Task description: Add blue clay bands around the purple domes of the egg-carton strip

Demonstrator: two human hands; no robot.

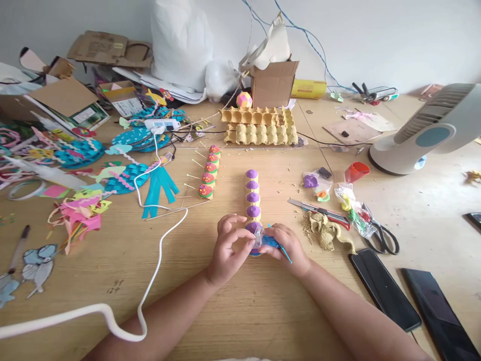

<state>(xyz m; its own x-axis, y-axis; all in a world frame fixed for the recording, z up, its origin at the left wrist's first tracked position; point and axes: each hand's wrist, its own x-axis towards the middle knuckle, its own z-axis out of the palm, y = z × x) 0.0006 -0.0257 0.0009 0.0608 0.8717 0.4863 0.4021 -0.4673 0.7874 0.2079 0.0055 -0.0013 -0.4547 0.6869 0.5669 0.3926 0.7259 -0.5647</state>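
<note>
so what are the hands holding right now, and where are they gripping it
Both hands pinch a small clear bag of blue material between them: the left hand by its left end, the right hand around its right side, just at the near end of the purple-topped egg-carton strip.

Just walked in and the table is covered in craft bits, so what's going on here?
A person sits at a wooden table. Both hands meet at the near end of a row of purple-topped egg-carton cups. The left hand pinches a small clear plastic bag, and the right hand holds blue material against it. Scissors and a utility knife lie to the right.
</note>
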